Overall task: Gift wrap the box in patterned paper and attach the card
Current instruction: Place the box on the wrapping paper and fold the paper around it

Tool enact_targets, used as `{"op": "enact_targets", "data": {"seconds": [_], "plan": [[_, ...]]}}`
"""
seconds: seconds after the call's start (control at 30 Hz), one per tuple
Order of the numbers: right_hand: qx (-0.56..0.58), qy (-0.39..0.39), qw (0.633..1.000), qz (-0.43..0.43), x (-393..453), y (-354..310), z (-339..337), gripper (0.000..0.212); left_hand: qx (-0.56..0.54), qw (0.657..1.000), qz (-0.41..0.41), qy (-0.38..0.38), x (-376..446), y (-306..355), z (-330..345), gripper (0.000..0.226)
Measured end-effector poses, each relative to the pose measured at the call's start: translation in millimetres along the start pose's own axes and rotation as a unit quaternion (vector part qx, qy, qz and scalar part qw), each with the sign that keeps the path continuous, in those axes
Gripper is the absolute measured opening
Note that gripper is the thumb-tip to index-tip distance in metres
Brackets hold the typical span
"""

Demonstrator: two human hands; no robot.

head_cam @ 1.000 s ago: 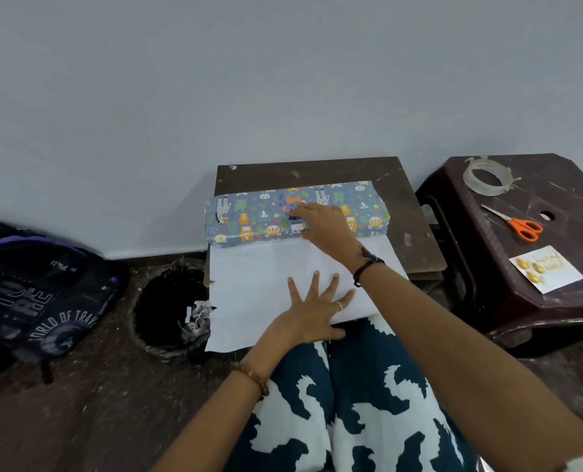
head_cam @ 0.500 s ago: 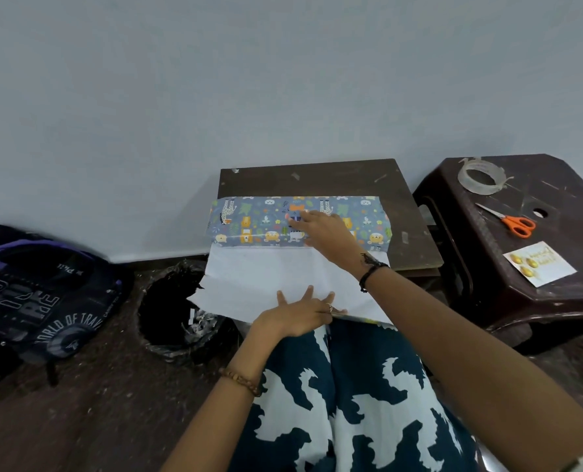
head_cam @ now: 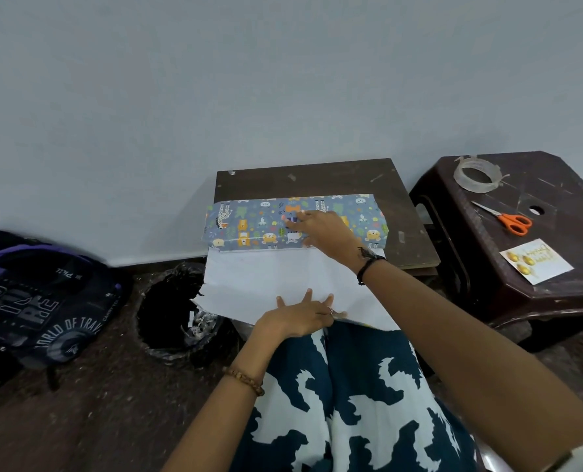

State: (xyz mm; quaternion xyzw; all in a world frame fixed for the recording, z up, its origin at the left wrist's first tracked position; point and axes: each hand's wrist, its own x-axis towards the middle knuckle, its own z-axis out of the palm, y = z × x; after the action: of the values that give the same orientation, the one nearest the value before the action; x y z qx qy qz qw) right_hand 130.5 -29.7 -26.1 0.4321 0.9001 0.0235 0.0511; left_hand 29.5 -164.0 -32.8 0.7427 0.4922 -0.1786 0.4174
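Grey-blue paper [head_cam: 249,223] printed with orange, yellow and white animals, plain white underside; dark brown table [head_cam: 317,178]; right of table, orange-handled scissors [head_cam: 511,221], white card [head_cam: 542,267] with gold.

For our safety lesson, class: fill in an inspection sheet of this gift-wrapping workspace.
Surface: small dark table, scuffed.
Job's things: box covered in patterned paper, white underside of paper trailing towards the lap; card, tape roll, orange scissors on brown stool.
Clutter: bin with scraps; backpack on floor.
Grippers: right hand flat on box; left hand spread on paper.
Cables: nothing seen.
Surroundings: plain wall.
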Motion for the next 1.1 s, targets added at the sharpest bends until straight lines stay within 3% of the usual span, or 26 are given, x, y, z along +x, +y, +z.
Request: {"op": "enact_targets", "data": {"seconds": [0.4,0.5,0.57,0.63,0.7,0.77,0.83,0.93,1.0,1.1], "plan": [[-0.005,0.044,0.999,0.015,-6,-7,17,0.057,0.019,1.0,0.009,-0.021,1,2,4,0.044],[0.034,0.077,0.996,0.024,-10,-10,21,0.054,-0.058,0.998,0.025,-0.017,-8,1,-1,0.06],[0.068,0.107,0.991,0.028,-12,-10,23,0.055,-0.185,0.98,0.05,0.055,-20,-3,-16,0.064],[0.085,0.135,0.987,0.028,-13,-11,26,0.056,-0.256,0.946,0.055,0.191,-25,-15,-35,0.051],[0.107,0.167,0.98,0.034,-13,-10,27,0.052,-0.192,0.912,0.026,0.362,-23,-25,-57,0.036],[0.13,0.188,0.973,0.041,-12,-9,27,0.048,-0.098,0.887,-0.01,0.452,-13,-28,-81,0.034],[0.144,0.197,0.968,0.051,-11,-7,27,0.048,-0.022,0.906,-0.033,0.422,3,-28,-103,0.048],[0.187,0.184,0.961,0.085,-10,-3,29,0.053,0.105,0.95,-0.062,0.289,33,-32,-127,0.078],[0.238,0.162,0.951,0.11,-9,-2,28,0.059,0.116,0.964,-0.091,0.223,45,-34,-136,0.091],[0.323,0.128,0.932,0.101,-15,3,19,0.071,0.135,0.965,-0.111,0.194,49,-29,-146,0.108]]}}
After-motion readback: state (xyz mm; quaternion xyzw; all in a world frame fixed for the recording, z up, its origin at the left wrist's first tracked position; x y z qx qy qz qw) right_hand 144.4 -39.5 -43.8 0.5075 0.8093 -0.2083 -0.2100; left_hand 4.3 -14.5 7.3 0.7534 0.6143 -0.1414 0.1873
